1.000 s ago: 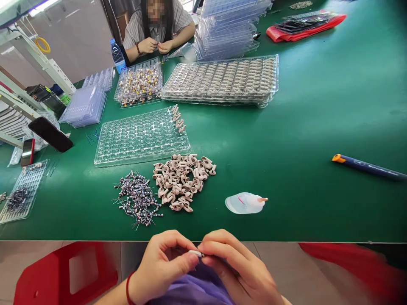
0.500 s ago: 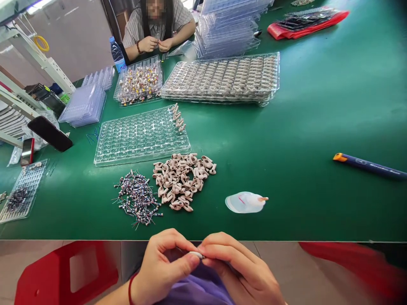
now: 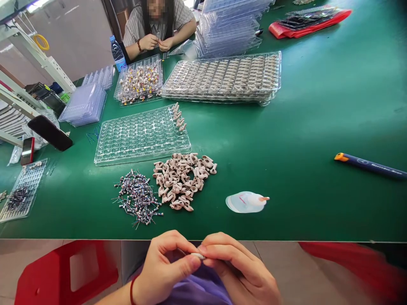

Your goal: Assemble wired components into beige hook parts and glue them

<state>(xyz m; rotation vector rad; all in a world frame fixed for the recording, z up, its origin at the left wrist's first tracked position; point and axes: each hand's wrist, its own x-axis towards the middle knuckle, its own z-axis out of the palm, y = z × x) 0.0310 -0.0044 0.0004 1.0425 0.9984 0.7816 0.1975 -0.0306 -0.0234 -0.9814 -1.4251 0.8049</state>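
Observation:
Just over the table's front edge, my left hand [image 3: 168, 262] pinches a small pale earphone shell [image 3: 198, 256] between thumb and forefinger. My right hand [image 3: 237, 262] meets it from the other side, its fingertips pressed together at the shell's right end. What lies between those right fingertips is hidden. On the table ahead is a heap of beige earphone shells [image 3: 173, 186]. Left of it lies a heap of small blue parts with thin wire leads [image 3: 136, 197]. A translucent squeeze bottle [image 3: 243, 202] with an orange tip lies on its side to the right.
A clear tray [image 3: 140, 135] holds several shells along its right end. Behind it stand filled trays [image 3: 222, 78], a tray of mixed parts [image 3: 140, 82] and stacked clear trays [image 3: 229, 25]. A blue cutter-like tool [image 3: 372, 166] lies far right. A co-worker [image 3: 159, 29] sits opposite.
Both hands stay together around the shell, with only a slight shift of the fingers. The dark bit at the shell's right end no longer shows. The view has moved very slightly.

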